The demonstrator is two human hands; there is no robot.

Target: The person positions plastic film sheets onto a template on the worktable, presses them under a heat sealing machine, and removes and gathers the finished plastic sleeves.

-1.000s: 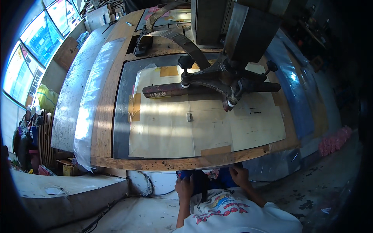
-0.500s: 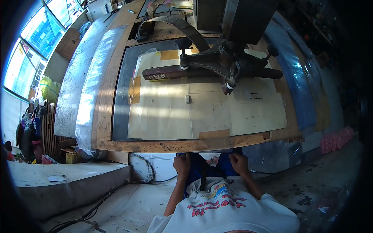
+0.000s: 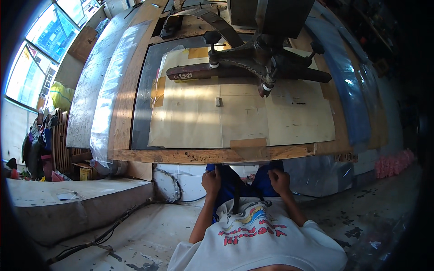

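My left hand (image 3: 211, 181) rests closed on my left knee, just below the table's front edge, its thumb along the top. On the other knee lies my right hand (image 3: 279, 182), curled into a loose fist. I see nothing held in either one. Both knees are in blue trousers (image 3: 226, 184). Above them, on the wood-framed table (image 3: 194, 156), lies a cream sheet (image 3: 181, 124) patched with brown tape (image 3: 247, 143). A small grey block (image 3: 219, 102) sits near the sheet's middle. Over its far part stands a dark metal press head with a crossbar (image 3: 194, 72), apart from my hands.
Clear plastic sheeting (image 3: 106, 97) runs along the table's left side, and bluish plastic (image 3: 348, 97) along the right. A low ledge (image 3: 81, 198) and black cables (image 3: 106, 237) are at lower left. A pink bundle (image 3: 394, 163) lies at far right.
The view has tilted slightly, so the table and press sit higher in the picture. My hands stay on my knees in nearly the same pose.
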